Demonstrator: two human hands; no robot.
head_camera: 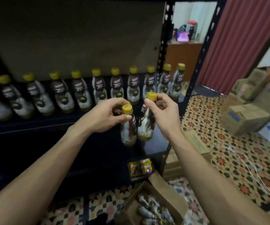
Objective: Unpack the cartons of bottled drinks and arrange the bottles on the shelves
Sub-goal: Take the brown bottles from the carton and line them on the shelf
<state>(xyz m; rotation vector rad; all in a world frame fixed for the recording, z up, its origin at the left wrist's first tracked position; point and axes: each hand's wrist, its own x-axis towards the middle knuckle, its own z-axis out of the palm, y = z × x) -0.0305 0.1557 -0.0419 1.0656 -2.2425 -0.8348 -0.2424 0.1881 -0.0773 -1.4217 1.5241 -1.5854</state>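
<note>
Left hand point(108, 116) is pinching a bottle point(128, 132) by the neck right under its yellow cap point(127, 108), thumb in front, fingers curled behind. The right hand point(162, 109) has a second bottle point(147, 127) the same way, held a bit higher. Both hang upright side by side, close to touching, in front of the dark shelf point(33, 125), where a row point(98, 88) of the same drinks already stands along the back. My guess is these two go in front of that row. More bottles lie in the open carton point(155, 207) on the floor point(212, 127) below.

Handling-wise they look like small full plastic bottles, so a bit of weight but fine one-handed. The labels look glossy, so probably slippery round the belly, and the neck under the cap ridge seems the safer hold. Not fragile I'd say, but they're narrow, so a sloppy set-down could knock the neighbours over domino-style.
</note>
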